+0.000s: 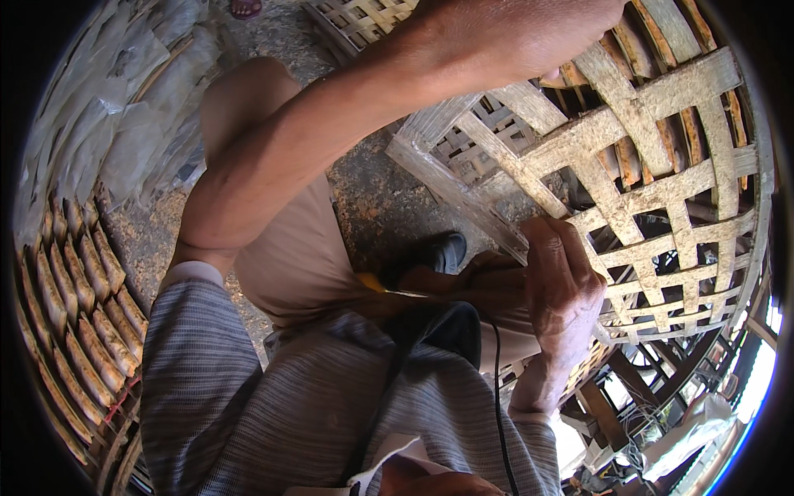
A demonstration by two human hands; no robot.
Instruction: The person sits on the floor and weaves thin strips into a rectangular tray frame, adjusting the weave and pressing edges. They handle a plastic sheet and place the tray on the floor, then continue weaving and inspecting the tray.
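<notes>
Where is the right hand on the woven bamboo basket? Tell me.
In the head view, right of centre: the right hand grips the lower edge of the woven bamboo basket, just above the striped shirt.

One view only: head cam, the left of the pair on your head, fisheye, looking steeply down your own torso and lap. Very close in: your striped shirt fills the lower frame, and your left forearm crosses diagonally to the top edge. The woven bamboo basket sits right of centre, near enough that its strips bow with the lens. The rim is vignetted black, and straight edges curve toward it. Concrete floor shows mid-frame. No second view, so no overlap.
</notes>
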